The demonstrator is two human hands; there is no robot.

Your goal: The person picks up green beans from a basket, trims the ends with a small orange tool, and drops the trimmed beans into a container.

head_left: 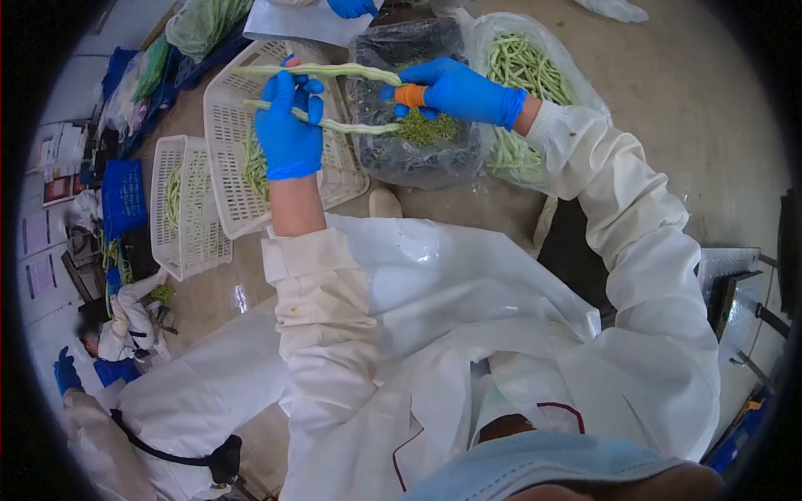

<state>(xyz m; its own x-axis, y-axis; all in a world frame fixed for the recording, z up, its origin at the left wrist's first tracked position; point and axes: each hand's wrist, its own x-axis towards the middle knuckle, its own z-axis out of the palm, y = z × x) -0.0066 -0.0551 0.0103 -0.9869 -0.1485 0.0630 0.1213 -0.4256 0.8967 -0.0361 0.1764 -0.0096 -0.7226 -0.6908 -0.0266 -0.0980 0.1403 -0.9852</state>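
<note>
Gripping two long green beans [322, 98] in the left hand [288, 125], blue-gloved fingers curled shut around them near their left ends, the beans running out to the right, one above the other. Pinching the right end of the upper bean with the right hand [459, 90], also blue-gloved, closed around a small orange-handled tool [409, 94] whose blade cannot be made out. Keeping the two hands apart, joined only by the beans stretched between them.

Hovering the beans above a dark plastic-lined bin [418, 159] holding green trimmings [426, 129], and partly above a white perforated crate [230, 125] with a few beans lying inside. Standing just beside the bin on the right, a clear bag of green beans [522, 67], full and open at the top. Lying further left on the floor, a second white perforated crate [180, 242], also holding some beans.

Wearing a white coverall with a shiny apron [434, 292] over the lap. Crouching at the lower left, another person in white [125, 321]; reaching in at the top edge, someone else's blue-gloved hand [351, 7].
</note>
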